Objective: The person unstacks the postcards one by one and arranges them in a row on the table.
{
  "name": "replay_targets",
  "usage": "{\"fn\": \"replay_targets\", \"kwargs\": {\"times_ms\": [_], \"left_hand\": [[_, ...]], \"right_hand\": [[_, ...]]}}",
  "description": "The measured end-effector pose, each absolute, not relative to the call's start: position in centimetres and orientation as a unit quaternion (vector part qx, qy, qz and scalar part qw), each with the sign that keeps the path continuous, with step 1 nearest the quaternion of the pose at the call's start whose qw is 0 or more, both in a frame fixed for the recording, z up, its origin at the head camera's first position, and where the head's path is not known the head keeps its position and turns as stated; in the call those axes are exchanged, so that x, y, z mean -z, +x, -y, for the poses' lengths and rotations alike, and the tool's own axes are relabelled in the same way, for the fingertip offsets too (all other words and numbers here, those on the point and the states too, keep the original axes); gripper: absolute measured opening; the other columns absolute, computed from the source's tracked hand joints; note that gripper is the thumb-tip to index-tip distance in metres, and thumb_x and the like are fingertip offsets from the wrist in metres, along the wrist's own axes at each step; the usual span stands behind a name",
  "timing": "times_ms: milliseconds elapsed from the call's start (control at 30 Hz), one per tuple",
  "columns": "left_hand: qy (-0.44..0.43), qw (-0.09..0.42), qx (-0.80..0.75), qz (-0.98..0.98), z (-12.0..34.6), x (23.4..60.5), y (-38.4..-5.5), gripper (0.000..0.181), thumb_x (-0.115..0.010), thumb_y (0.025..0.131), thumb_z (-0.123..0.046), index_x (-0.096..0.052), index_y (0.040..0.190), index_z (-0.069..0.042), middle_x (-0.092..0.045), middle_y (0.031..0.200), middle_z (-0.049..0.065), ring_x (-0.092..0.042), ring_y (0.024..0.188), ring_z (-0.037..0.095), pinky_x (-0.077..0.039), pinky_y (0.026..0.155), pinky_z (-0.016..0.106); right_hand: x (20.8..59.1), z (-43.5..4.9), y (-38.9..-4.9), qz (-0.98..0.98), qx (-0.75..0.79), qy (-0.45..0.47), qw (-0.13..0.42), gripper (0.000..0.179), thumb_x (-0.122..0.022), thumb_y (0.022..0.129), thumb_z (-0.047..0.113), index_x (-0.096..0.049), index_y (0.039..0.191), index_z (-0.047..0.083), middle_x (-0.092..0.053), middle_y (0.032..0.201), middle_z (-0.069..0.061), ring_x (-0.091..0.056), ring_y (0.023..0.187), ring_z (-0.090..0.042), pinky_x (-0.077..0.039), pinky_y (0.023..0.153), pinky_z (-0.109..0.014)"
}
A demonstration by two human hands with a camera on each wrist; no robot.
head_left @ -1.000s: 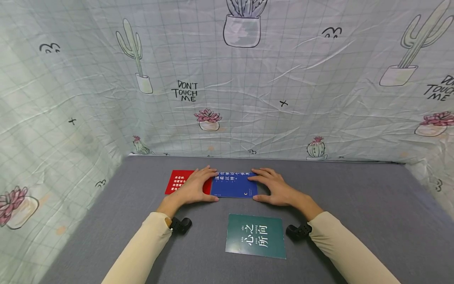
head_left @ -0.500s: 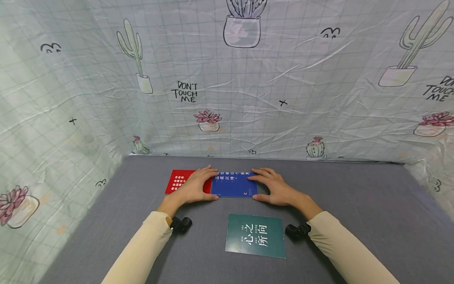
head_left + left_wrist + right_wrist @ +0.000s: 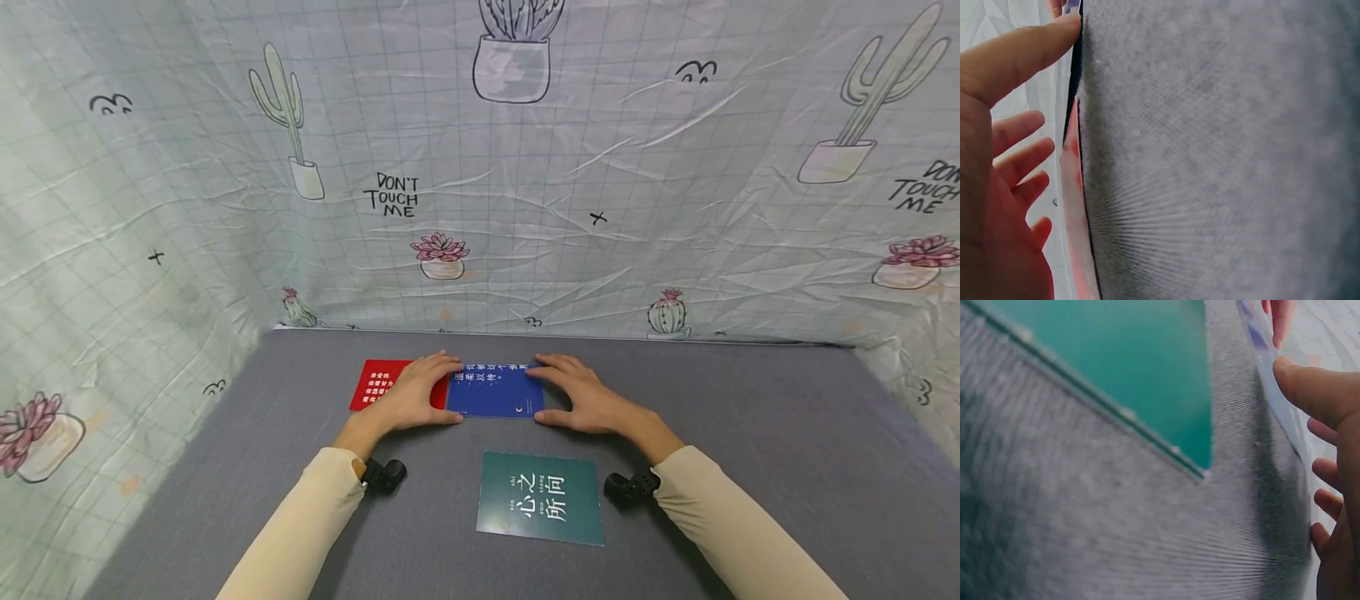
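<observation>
Grey tabletop [image 3: 750,433], left hand [image 3: 411,395] partly hiding red card [image 3: 377,382], blue card [image 3: 495,396] seemingly adjoining

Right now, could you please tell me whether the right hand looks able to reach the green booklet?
Probably yes: nothing covers the green booklet or blocks the way, though the right hand would first have to leave the blue booklet.

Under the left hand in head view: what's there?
The left hand crosses the red booklet; red shows either side of it, up to the blue booklet. Whatever print lies beneath the hand is covered.
</observation>
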State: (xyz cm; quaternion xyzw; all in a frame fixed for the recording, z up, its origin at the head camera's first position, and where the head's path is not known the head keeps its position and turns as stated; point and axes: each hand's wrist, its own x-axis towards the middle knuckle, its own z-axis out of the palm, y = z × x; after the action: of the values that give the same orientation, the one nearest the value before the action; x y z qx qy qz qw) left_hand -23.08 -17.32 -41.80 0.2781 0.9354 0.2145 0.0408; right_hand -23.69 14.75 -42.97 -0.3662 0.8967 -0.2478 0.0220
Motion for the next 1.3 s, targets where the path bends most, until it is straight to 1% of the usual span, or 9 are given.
{"fn": "replay_targets", "kwargs": {"times_ms": [200, 300, 467, 600, 700, 833, 1100, 1233, 1300], "left_hand": [[0.285, 0.028, -0.227, -0.931, 16.9, 41.2, -22.3, 0.08, -0.076, 0.074, -0.04, -0.045, 0.142, -0.01, -0.038, 0.148, 0.008, -0.021, 0.141, 0.028, -0.014, 0.112, 0.055], [0.288, 0.015, -0.234, -0.929, 16.7, 40.8, -21.6, 0.08, -0.076, 0.074, -0.04, -0.045, 0.142, -0.011, -0.037, 0.149, 0.007, -0.022, 0.141, 0.028, -0.017, 0.111, 0.056], [0.299, -0.005, -0.249, -0.921, 16.2, 40.2, -20.0, 0.081, -0.077, 0.074, -0.039, -0.044, 0.143, -0.009, -0.037, 0.149, 0.007, -0.024, 0.14, 0.028, -0.022, 0.109, 0.058], [0.295, -0.01, -0.273, -0.916, 15.8, 39.9, -18.3, 0.083, -0.078, 0.074, -0.039, -0.043, 0.143, -0.011, -0.036, 0.15, 0.005, -0.026, 0.139, 0.026, -0.026, 0.107, 0.057], [0.286, -0.004, -0.298, -0.911, 15.5, 39.6, -16.9, 0.085, -0.078, 0.073, -0.04, -0.041, 0.145, -0.016, -0.035, 0.151, 0.003, -0.026, 0.139, 0.023, -0.03, 0.106, 0.055], [0.28, 0.016, -0.336, -0.899, 14.9, 39.3, -15.0, 0.087, -0.078, 0.074, -0.041, -0.036, 0.148, -0.022, -0.032, 0.152, 0.006, -0.027, 0.139, 0.025, -0.034, 0.103, 0.057], [0.268, 0.068, -0.383, -0.881, 14.4, 39.2, -11.8, 0.089, -0.08, 0.073, -0.043, -0.033, 0.148, -0.033, -0.028, 0.155, 0.004, -0.026, 0.139, 0.023, -0.031, 0.103, 0.06], [0.263, 0.093, -0.403, -0.872, 14.1, 39.4, -10.6, 0.09, -0.081, 0.071, -0.042, -0.032, 0.147, -0.035, -0.029, 0.154, 0.005, -0.028, 0.138, 0.025, -0.031, 0.101, 0.063], [0.267, 0.104, -0.409, -0.866, 13.9, 39.5, -10.2, 0.091, -0.082, 0.071, -0.041, -0.032, 0.147, -0.034, -0.028, 0.154, 0.004, -0.028, 0.139, 0.025, -0.03, 0.102, 0.063]], "right_hand": [[42.1, -15.1, -23.1, -0.886, 0.264, -0.382, 0.007, 0.07, -0.066, 0.086, 0.046, -0.044, 0.143, 0.011, -0.03, 0.151, -0.018, -0.024, 0.137, -0.039, -0.026, 0.103, -0.064], [41.5, -15.3, -22.4, -0.882, 0.265, -0.39, -0.005, 0.07, -0.066, 0.087, 0.046, -0.044, 0.143, 0.011, -0.03, 0.151, -0.018, -0.025, 0.137, -0.038, -0.028, 0.102, -0.063], [40.8, -15.8, -20.8, -0.883, 0.261, -0.39, -0.025, 0.069, -0.066, 0.087, 0.046, -0.045, 0.142, 0.012, -0.033, 0.15, -0.014, -0.027, 0.137, -0.032, -0.031, 0.102, -0.06], [40.4, -16.2, -19.4, -0.883, 0.255, -0.393, -0.038, 0.068, -0.065, 0.087, 0.048, -0.045, 0.143, 0.014, -0.035, 0.149, -0.011, -0.029, 0.136, -0.028, -0.032, 0.103, -0.057], [40.0, -16.5, -18.3, -0.882, 0.255, -0.395, -0.043, 0.068, -0.064, 0.087, 0.049, -0.044, 0.143, 0.014, -0.036, 0.148, -0.009, -0.03, 0.135, -0.026, -0.034, 0.102, -0.056], [39.7, -17.1, -16.8, -0.882, 0.264, -0.388, -0.048, 0.068, -0.065, 0.087, 0.047, -0.043, 0.144, 0.016, -0.036, 0.148, -0.006, -0.031, 0.134, -0.025, -0.036, 0.1, -0.057], [39.7, -18.0, -14.0, -0.875, 0.298, -0.38, -0.042, 0.07, -0.069, 0.086, 0.042, -0.038, 0.146, 0.023, -0.037, 0.148, -0.005, -0.032, 0.133, -0.024, -0.036, 0.098, -0.058], [40.0, -18.3, -12.8, -0.87, 0.311, -0.379, -0.041, 0.073, -0.072, 0.084, 0.038, -0.036, 0.147, 0.024, -0.036, 0.148, 0.0, -0.031, 0.133, -0.022, -0.039, 0.096, -0.058], [40.2, -18.4, -12.2, -0.87, 0.315, -0.378, -0.04, 0.075, -0.074, 0.083, 0.037, -0.036, 0.147, 0.025, -0.036, 0.148, 0.002, -0.032, 0.133, -0.02, -0.04, 0.095, -0.057]]}}
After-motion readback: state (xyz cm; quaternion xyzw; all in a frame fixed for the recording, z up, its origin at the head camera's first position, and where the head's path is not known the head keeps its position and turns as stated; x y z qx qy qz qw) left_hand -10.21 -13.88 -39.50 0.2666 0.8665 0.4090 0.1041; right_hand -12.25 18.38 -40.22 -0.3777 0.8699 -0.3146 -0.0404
